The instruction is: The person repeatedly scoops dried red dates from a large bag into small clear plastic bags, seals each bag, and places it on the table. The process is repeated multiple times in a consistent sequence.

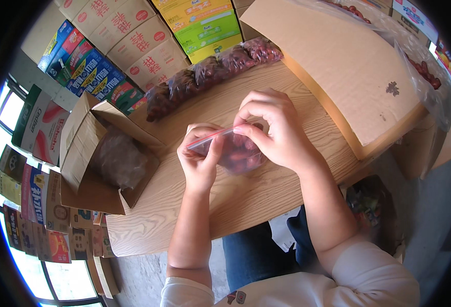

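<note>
Between my hands is a clear zip bag (241, 159) with a red strip along its top edge and dark red dates inside. My left hand (201, 153) pinches one end of the strip between thumb and fingers. Farther along the same edge, my right hand (271, 125) presses the strip with thumb and curled fingers. The bag hangs just over the wooden table (225, 204); I cannot tell whether its bottom touches. Along the table's far edge lies a row of several filled bags of dates (207, 71).
An open cardboard box (90, 158) with clear plastic bags (120, 158) inside stands at the left. At the right, a large cardboard carton (338, 61) has plastic liner and loose dates (424, 71) by its far side. Stacked cartons (138, 41) rise behind the table. A dark bag (371, 199) sits below right.
</note>
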`<state>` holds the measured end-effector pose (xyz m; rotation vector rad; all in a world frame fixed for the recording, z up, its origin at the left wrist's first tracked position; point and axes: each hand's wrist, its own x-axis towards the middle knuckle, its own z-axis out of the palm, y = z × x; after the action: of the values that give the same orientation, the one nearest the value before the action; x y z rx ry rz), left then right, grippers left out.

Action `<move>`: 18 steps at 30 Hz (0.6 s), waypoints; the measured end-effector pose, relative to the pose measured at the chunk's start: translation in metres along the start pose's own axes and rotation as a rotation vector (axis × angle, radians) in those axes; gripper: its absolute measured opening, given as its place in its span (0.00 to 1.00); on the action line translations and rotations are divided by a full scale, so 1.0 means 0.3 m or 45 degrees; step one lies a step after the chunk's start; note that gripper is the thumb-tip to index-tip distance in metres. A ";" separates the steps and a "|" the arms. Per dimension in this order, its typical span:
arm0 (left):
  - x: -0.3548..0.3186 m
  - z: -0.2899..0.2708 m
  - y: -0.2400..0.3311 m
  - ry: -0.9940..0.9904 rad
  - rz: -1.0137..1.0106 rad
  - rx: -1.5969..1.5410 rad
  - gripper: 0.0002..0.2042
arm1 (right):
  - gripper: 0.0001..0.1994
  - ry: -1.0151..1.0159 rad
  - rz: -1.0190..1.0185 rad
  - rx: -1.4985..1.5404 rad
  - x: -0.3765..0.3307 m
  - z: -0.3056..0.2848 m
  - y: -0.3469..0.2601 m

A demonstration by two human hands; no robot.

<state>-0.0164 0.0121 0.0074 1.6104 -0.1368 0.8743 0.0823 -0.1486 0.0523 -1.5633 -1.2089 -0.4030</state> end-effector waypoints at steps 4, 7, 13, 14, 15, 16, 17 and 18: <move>0.004 0.000 -0.001 0.018 -0.011 -0.105 0.03 | 0.07 -0.005 -0.011 0.009 -0.002 0.001 -0.004; 0.007 -0.006 -0.006 0.013 -0.018 -0.085 0.03 | 0.07 -0.004 -0.003 0.079 0.000 -0.014 0.007; 0.004 -0.004 -0.003 0.017 -0.026 -0.047 0.03 | 0.06 -0.027 0.034 0.004 -0.006 -0.028 0.024; 0.004 -0.005 -0.003 0.018 -0.046 -0.057 0.03 | 0.06 -0.026 0.036 -0.021 -0.006 -0.025 0.021; 0.004 -0.006 -0.002 0.019 -0.066 -0.067 0.03 | 0.07 -0.030 0.037 0.002 -0.005 -0.031 0.021; 0.004 -0.008 -0.001 0.023 -0.085 -0.077 0.03 | 0.07 -0.037 0.036 0.026 -0.002 -0.040 0.022; 0.004 -0.008 0.000 0.025 -0.082 -0.083 0.03 | 0.07 -0.044 0.034 0.051 -0.002 -0.048 0.025; 0.004 -0.008 0.000 0.027 -0.078 -0.088 0.03 | 0.07 -0.037 0.065 0.100 -0.005 -0.053 0.032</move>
<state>-0.0167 0.0147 0.0082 1.5327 -0.1009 0.8303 0.0948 -0.1624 0.0521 -1.5337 -1.1912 -0.2971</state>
